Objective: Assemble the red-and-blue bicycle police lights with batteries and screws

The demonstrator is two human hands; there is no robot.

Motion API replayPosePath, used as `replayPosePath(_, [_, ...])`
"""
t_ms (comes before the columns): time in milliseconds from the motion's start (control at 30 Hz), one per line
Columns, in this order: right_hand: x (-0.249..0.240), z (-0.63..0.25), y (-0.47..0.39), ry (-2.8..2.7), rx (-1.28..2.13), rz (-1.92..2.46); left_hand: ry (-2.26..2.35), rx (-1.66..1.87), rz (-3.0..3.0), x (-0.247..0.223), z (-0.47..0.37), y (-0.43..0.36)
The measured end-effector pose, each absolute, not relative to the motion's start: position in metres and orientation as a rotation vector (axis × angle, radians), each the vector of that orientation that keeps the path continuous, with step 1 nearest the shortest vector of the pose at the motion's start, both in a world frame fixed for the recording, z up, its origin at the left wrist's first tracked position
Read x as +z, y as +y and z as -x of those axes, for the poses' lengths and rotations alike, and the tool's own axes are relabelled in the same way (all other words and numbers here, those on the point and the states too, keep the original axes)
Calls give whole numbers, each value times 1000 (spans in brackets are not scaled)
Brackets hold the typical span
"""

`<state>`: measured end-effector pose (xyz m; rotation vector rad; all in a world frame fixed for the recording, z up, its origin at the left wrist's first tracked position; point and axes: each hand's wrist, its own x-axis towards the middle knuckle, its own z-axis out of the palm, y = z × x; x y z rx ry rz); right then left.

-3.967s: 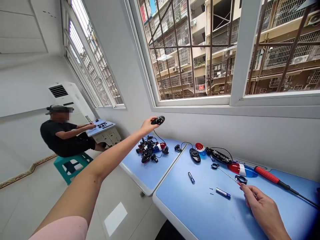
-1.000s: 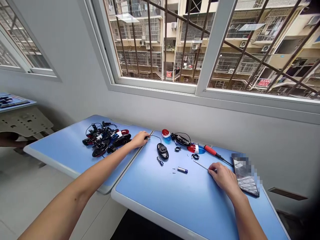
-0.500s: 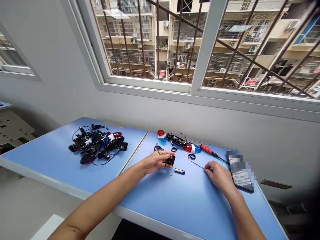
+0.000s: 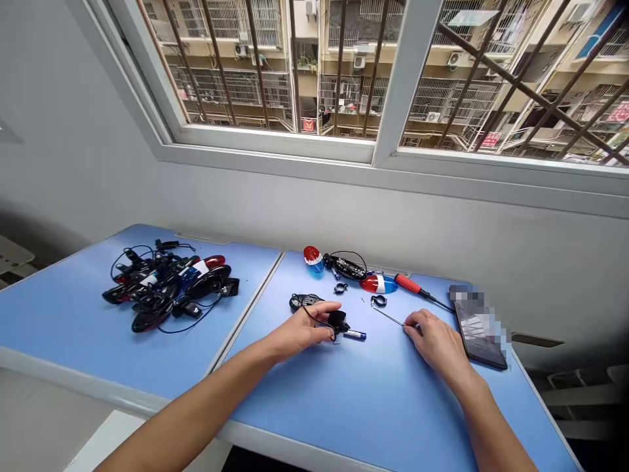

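Note:
My left hand point(image 4: 307, 329) is closed around a small black part point(image 4: 338, 320) with a thin black cable. Behind it lies a black oval housing point(image 4: 307, 301), partly covered by my fingers. A blue and white battery point(image 4: 355, 335) rests on the table just right of the black part. My right hand point(image 4: 432, 335) pinches a thin metal screwdriver point(image 4: 389, 316), its shaft pointing left toward a black ring clamp point(image 4: 379, 300). A second ring clamp point(image 4: 340, 288) sits farther left.
Red-blue lenses point(image 4: 378, 284), point(image 4: 313, 259) and a black housing point(image 4: 348, 269) lie along the back. A red-handled tool point(image 4: 407, 284) and a phone point(image 4: 479, 328) are at right. Several black lights point(image 4: 171, 288) are piled on the left table point(image 4: 98, 354).
The black part in my left hand has turned and come slightly lower, closer to the battery. More of the oval housing shows. The camera view has shifted; my right hand keeps its pinch.

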<state>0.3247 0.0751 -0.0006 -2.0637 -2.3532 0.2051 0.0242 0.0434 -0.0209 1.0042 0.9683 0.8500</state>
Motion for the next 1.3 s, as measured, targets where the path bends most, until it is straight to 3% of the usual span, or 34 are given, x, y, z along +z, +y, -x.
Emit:
replayPosePath(600, [2, -323, 72, -2369, 176, 2088, 1012, 876, -951, -1, -17, 2])
replayPosePath(767, [-2, -327, 74, -2339, 30, 2056, 1215, 758, -1377, 15, 22, -21])
replayPosePath(900, [-10, -318, 70, -2179, -135, 1785, 1610, 932, -1793, 9, 55, 6])
replayPosePath(1100, [-25, -269, 50, -2235, 127, 1120, 1392, 696, -1980, -9, 56, 67])
replayPosePath(1300, [-31, -249, 52, -2262, 360, 1178, 1282, 703, -1960, -25, 39, 94])
